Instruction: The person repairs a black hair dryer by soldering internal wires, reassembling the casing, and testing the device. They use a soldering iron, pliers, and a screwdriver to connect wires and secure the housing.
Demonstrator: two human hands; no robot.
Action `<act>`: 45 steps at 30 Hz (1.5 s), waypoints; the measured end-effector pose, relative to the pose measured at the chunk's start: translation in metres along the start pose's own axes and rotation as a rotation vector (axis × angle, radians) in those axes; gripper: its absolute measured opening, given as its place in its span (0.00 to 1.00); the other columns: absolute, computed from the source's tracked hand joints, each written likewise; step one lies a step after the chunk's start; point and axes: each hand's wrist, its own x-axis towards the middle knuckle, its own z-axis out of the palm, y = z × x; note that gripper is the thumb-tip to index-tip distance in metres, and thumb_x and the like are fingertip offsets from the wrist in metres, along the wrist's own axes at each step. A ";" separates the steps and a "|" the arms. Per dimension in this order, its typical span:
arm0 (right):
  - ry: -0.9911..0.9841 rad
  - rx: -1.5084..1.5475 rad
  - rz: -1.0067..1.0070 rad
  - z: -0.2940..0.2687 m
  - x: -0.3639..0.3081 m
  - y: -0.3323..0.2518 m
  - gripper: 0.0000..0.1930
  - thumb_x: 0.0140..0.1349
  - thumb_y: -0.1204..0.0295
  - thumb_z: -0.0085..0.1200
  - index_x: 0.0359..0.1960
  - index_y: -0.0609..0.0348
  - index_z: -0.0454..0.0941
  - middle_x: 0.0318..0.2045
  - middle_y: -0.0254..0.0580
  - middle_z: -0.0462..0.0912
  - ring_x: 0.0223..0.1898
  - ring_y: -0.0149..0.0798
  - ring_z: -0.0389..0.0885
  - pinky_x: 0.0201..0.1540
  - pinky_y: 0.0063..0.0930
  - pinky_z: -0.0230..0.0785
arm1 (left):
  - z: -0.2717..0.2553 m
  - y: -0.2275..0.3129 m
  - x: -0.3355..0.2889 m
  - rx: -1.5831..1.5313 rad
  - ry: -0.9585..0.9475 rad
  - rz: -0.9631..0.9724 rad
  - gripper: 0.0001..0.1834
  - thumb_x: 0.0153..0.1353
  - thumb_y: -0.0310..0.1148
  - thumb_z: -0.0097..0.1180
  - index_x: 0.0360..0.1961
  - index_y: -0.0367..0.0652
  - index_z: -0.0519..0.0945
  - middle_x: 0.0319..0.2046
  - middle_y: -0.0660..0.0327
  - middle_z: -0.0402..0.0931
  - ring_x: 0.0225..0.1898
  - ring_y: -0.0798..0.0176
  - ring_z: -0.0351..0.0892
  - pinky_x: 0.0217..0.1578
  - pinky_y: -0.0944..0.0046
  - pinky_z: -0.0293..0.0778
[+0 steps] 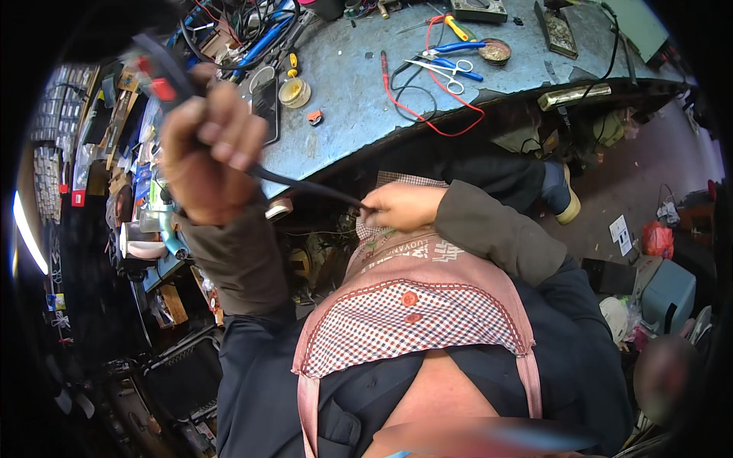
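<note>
Left grip (pixel 210 149): curled snug round the black cord (pixel 309 186), up by the bench's (pixel 343 130) left end, kinda blurry tho
Right grip (pixel 401 206): closed in a pinch farther down, just off the front edge
Cord: midair between both, probably held twice for tautness
Scissors (pixel 441 68), pliers (pixel 460 46): near the front edge, likely for easy reach

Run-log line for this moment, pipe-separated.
left hand: raised, blurred, gripping dark cord | right hand: holding same cord, by apron | workbench: red test probe
</note>
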 end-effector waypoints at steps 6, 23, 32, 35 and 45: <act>0.896 0.171 -0.245 -0.010 -0.009 -0.028 0.05 0.76 0.76 0.55 0.48 0.64 0.77 0.35 0.51 0.88 0.40 0.48 0.91 0.41 0.35 0.82 | 0.011 0.064 -0.024 0.393 0.012 0.121 0.18 0.76 0.36 0.50 0.60 0.36 0.74 0.32 0.58 0.74 0.30 0.62 0.79 0.34 0.57 0.81; 1.063 0.628 -0.795 -0.092 -0.004 -0.108 0.37 0.78 0.65 0.56 0.80 0.56 0.47 0.70 0.50 0.71 0.65 0.50 0.78 0.64 0.51 0.76 | 0.008 -0.107 -0.032 0.194 0.412 -0.140 0.10 0.70 0.35 0.57 0.40 0.37 0.77 0.22 0.57 0.76 0.15 0.66 0.68 0.18 0.66 0.66; -0.068 0.409 -0.079 -0.003 0.027 -0.031 0.13 0.74 0.64 0.62 0.49 0.62 0.80 0.42 0.36 0.85 0.51 0.32 0.81 0.59 0.33 0.73 | 0.088 0.106 0.067 0.383 -0.027 0.091 0.09 0.76 0.30 0.48 0.42 0.34 0.71 0.29 0.62 0.66 0.25 0.69 0.66 0.28 0.67 0.64; 0.136 0.807 -0.193 -0.013 0.010 -0.061 0.10 0.79 0.67 0.55 0.48 0.62 0.81 0.34 0.33 0.81 0.34 0.25 0.81 0.39 0.26 0.77 | 0.072 0.210 0.105 0.576 -0.060 0.009 0.11 0.78 0.31 0.46 0.38 0.35 0.72 0.33 0.59 0.69 0.29 0.68 0.65 0.34 0.64 0.62; 0.224 1.141 0.018 -0.107 -0.160 -0.088 0.39 0.76 0.40 0.50 0.59 0.75 0.78 0.44 0.59 0.86 0.36 0.42 0.90 0.37 0.35 0.86 | -0.011 0.207 0.034 0.651 0.133 0.210 0.10 0.79 0.33 0.48 0.40 0.38 0.69 0.31 0.62 0.66 0.25 0.70 0.62 0.28 0.66 0.59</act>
